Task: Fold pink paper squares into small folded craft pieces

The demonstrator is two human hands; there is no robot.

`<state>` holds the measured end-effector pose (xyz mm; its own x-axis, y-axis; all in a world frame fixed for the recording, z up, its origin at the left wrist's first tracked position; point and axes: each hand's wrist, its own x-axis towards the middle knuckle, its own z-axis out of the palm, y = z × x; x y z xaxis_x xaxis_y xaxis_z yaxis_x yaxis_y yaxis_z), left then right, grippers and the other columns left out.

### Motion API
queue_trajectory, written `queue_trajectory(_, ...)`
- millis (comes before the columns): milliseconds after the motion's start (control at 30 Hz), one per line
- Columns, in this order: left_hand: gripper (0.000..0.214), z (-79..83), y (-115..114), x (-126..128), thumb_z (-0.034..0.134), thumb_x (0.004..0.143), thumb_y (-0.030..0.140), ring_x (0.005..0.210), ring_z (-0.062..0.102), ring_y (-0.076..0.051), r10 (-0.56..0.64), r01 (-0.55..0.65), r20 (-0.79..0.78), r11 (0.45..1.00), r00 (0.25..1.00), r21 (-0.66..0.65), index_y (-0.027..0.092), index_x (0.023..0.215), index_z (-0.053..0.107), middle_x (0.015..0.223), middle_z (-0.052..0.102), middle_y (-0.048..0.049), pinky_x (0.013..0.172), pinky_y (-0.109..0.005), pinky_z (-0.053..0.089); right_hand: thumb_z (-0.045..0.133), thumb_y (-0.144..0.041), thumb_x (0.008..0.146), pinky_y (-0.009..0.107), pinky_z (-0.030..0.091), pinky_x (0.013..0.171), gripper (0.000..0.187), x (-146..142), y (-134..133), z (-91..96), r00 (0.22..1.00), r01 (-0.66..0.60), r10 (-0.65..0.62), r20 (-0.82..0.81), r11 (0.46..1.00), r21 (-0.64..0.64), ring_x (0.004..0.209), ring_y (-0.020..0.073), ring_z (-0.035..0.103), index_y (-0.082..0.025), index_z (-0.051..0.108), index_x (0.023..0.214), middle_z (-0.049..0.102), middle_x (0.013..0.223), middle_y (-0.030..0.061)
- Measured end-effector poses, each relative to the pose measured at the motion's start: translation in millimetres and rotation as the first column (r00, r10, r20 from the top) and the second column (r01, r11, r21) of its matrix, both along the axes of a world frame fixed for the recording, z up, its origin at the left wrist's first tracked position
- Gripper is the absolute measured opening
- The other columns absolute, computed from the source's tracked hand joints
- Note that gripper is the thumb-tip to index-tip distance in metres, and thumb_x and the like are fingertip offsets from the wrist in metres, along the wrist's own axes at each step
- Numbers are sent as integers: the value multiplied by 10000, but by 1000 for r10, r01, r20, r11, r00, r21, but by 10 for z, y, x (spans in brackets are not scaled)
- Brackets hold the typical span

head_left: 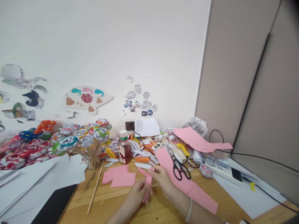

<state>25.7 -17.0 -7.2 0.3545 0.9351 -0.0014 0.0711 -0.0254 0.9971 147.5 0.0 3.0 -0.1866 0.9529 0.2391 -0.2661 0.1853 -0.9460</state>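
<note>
Between my two hands is a folded piece of pink paper [148, 180], held just above the wooden table. My left hand [139, 190] grips its lower part between thumb and fingers. The fingertips of my right hand [161, 177] pinch its upper end. To the left of it lie several pink paper rectangles [123, 180], partly overlapping. A long pink paper strip [198, 194] runs under and behind my right wrist, with black-handled scissors [179, 168] lying across it. The fingers' far sides are hidden.
A wooden stick [95, 188] and a black tablet-like slab [56, 203] lie at left, near white sheets [28, 183]. Paper flowers [86, 137] stand behind. A bottle [125, 147], paper scraps and a power strip [224, 171] line the back and right.
</note>
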Motion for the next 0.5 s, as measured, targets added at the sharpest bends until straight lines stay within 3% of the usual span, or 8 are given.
queue_trajectory(300, 438, 38, -12, -21, 465, 683, 592, 299, 418, -70, -25, 27, -39, 999, 999, 39, 162, 601, 475, 417, 537, 35, 340, -185, 268, 592, -411, 704, 193, 301, 443, 309, -1, -15, -7, 1000, 8, -8, -14, 1000, -9, 437, 70, 403, -144, 481, 597, 451, 494, -42)
queue_trajectory(500, 453, -31, 36, -38, 440, 699, 597, 271, 390, -65, -9, 11, -50, 999, 999, 43, 160, 584, 476, 365, 513, 34, 322, -180, 229, 618, -421, 666, 202, 348, 476, 307, 10, 9, 6, 999, 4, -3, 34, 999, -42, 484, 85, 456, -137, 511, 620, 489, 540, -31)
